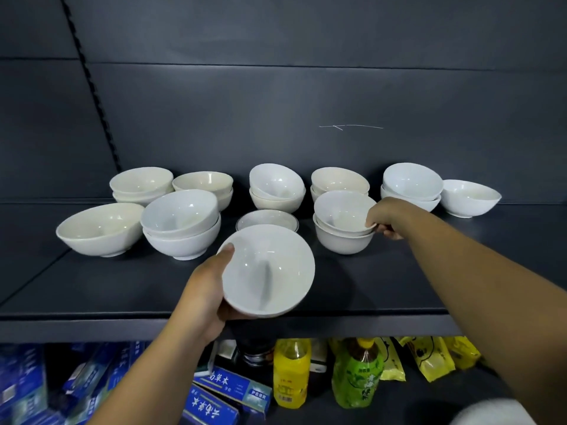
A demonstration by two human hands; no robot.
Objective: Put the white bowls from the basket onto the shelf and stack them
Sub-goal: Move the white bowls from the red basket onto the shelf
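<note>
White bowl (268, 271) tilts above the dark shelf (107, 286) front, rim clamped in the grip of the left hand (208, 289); the right hand (383, 220) pinches the top bowl (342, 211) of a two-bowl stack further back.

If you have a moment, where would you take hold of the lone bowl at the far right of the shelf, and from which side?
Probably its near rim, from the front: the lone bowl sits with its mouth open toward the front, so a thumb fits inside and fingers under the wall. A stack stands close beside it.
</note>
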